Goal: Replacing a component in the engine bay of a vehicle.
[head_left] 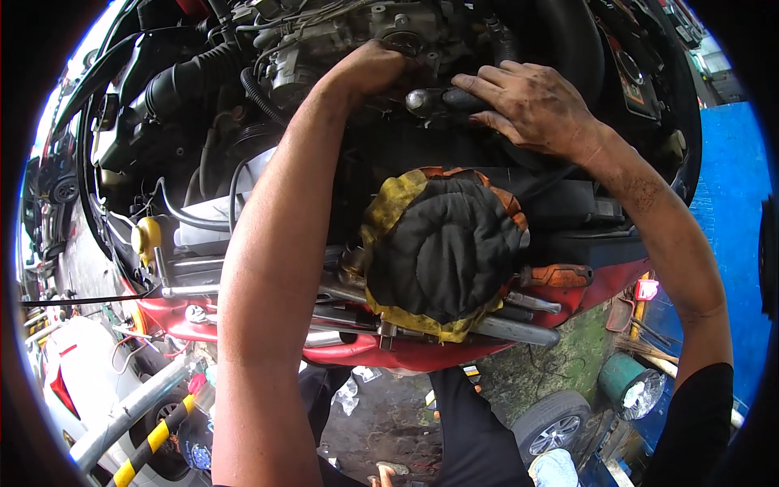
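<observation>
My left hand (pixel 372 69) reaches into the upper middle of the car engine (pixel 304 61). Its fingertips disappear among the dark metal parts, so whatever they touch is hidden. To its right, my right hand (pixel 535 109) curls over a dark cylindrical part with a rounded silver end (pixel 420 101), the thumb below and the fingers above. Whether that part is a hose joint or a tool, I cannot tell. Nearer to me lies a round, dark quilted pad (pixel 446 243) with frayed yellow and orange edges, touched by neither hand.
An orange-handled screwdriver (pixel 560 276) and several metal tools, including a bar (pixel 519 329), lie along the red front edge (pixel 406 357) of the car. At left are a yellow cap (pixel 146 235) and black corrugated duct (pixel 191 77). A green bin (pixel 629 383) and wheel (pixel 553 424) stand lower right.
</observation>
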`<state>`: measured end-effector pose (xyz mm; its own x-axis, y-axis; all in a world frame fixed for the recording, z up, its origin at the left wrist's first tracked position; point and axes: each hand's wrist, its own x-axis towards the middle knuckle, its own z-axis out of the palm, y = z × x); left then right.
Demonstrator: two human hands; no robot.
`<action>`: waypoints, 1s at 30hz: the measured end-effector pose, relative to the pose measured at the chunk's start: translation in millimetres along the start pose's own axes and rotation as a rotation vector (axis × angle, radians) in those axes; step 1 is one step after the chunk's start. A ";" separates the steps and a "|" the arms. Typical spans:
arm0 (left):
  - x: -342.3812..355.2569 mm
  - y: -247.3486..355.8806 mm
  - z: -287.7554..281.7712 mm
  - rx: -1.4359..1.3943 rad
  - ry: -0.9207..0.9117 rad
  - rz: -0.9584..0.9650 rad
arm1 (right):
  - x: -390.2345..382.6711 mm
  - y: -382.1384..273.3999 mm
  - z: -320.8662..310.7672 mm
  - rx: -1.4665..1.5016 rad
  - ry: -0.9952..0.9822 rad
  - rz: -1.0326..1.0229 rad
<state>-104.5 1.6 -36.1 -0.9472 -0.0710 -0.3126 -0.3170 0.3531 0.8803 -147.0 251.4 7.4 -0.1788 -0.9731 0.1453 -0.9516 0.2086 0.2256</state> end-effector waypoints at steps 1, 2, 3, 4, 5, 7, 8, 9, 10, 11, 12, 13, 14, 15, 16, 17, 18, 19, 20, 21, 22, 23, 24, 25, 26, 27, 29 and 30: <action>-0.8 2.6 3.1 -0.008 0.009 0.031 | -0.8 2.9 1.2 0.015 0.006 -0.004; -0.5 2.6 1.5 -0.009 0.010 0.030 | -0.1 3.8 2.4 0.015 0.006 -0.005; -0.2 2.6 0.3 0.006 0.014 0.030 | 0.3 4.7 3.7 0.036 0.002 -0.015; 0.1 2.8 -0.7 0.020 0.018 0.030 | 0.4 6.0 4.9 0.058 -0.002 -0.024; 2.0 -1.0 -2.9 0.023 0.019 0.028 | 2.7 6.1 4.8 0.060 0.002 -0.024; 5.2 -8.0 -6.7 -0.105 0.034 0.014 | 7.2 7.0 4.1 0.092 0.032 -0.048; 5.1 -5.2 -5.3 -0.107 0.030 0.015 | 7.8 10.1 4.1 0.090 0.028 -0.046; 4.4 -2.4 -4.7 -0.062 0.036 -0.016 | 9.3 13.6 4.2 0.104 0.012 -0.053; 3.3 0.2 -4.1 -0.016 0.042 -0.047 | 10.7 16.2 4.6 0.118 -0.003 -0.061; -0.4 3.9 -1.7 -0.019 0.037 -0.045 | 10.3 18.5 6.8 0.115 -0.007 -0.059; -5.0 6.8 1.5 -0.081 0.029 -0.031 | 9.5 20.0 9.4 0.130 -0.024 -0.033; -8.0 10.8 4.9 -0.144 0.020 -0.018 | 7.4 21.7 11.3 0.145 -0.042 -0.008; -6.4 6.5 0.5 -0.134 0.026 -0.022 | 9.0 20.0 10.1 0.151 -0.031 -0.009; -4.6 2.3 -3.8 -0.140 0.025 -0.024 | 8.7 18.3 7.9 0.141 0.021 -0.083; -3.0 -2.2 -8.1 -0.146 0.023 -0.026 | 10.0 17.0 6.6 0.130 0.074 -0.156; -3.7 2.6 -4.5 -0.153 0.017 -0.025 | 8.4 19.8 7.4 0.128 0.065 -0.154; -4.2 7.6 -1.8 -0.127 0.032 -0.073 | 9.0 23.5 8.9 0.112 0.064 -0.129; -5.1 12.6 1.7 -0.101 0.047 -0.120 | 9.7 27.5 10.4 0.096 0.063 -0.105; -4.5 9.3 0.0 -0.096 0.049 -0.122 | 16.0 28.7 12.7 0.085 0.107 -0.116; -4.5 5.5 -1.0 -0.110 0.052 -0.090 | 14.9 26.7 12.7 0.087 0.113 -0.115; -4.0 2.3 -2.3 -0.125 0.054 -0.058 | 11.7 23.5 12.0 0.102 0.104 -0.138; -3.5 1.2 -2.3 -0.122 0.056 -0.062 | 10.6 20.9 10.1 0.119 0.093 -0.162; -2.9 0.3 -2.3 -0.212 0.028 -0.052 | 11.9 21.0 8.1 0.122 0.097 -0.163; -2.6 -0.7 -3.0 -0.301 0.000 -0.042 | 13.6 21.9 5.6 0.126 0.124 -0.198; -4.6 4.8 -0.4 -0.309 -0.006 -0.038 | 11.0 24.3 3.7 0.121 0.137 -0.231; -7.2 10.1 0.6 -0.251 -0.009 -0.061 | 8.3 26.7 7.6 0.116 0.127 -0.229; -8.2 12.6 -0.1 -0.185 -0.007 -0.084 | 8.9 28.6 17.8 0.083 0.061 -0.093; -5.7 5.7 -3.5 -0.158 0.020 -0.078 | 10.8 25.2 16.0 0.090 0.075 -0.096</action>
<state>-101.1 0.8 -28.1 -0.9197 -0.1112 -0.3766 -0.3918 0.1947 0.8992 -177.0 244.6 -0.7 -0.0701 -0.9774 0.1992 -0.9826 0.1021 0.1549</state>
